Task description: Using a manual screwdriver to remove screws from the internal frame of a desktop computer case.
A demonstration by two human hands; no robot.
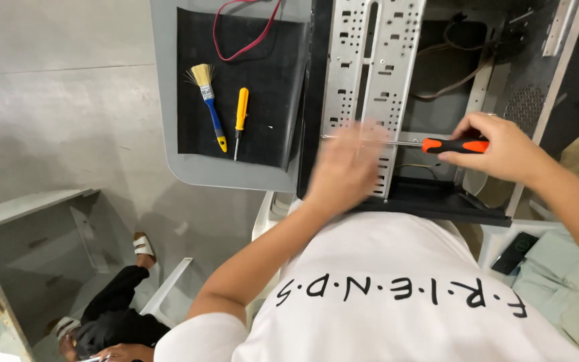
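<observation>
My right hand (500,147) grips the orange and black handle of a long screwdriver (437,144). Its thin metal shaft runs left across the perforated metal drive cage (370,60) of an open computer case (437,201). My left hand (343,167) is blurred by motion, fingers spread, in front of the cage's lower edge near the shaft's tip. It holds nothing that I can see.
A black mat (263,87) on the grey table (169,134) carries a small paintbrush with a blue handle (210,104), a yellow screwdriver (240,117) and a red cable (249,33). Another person (112,322) sits on the floor at lower left. A phone (514,251) lies at right.
</observation>
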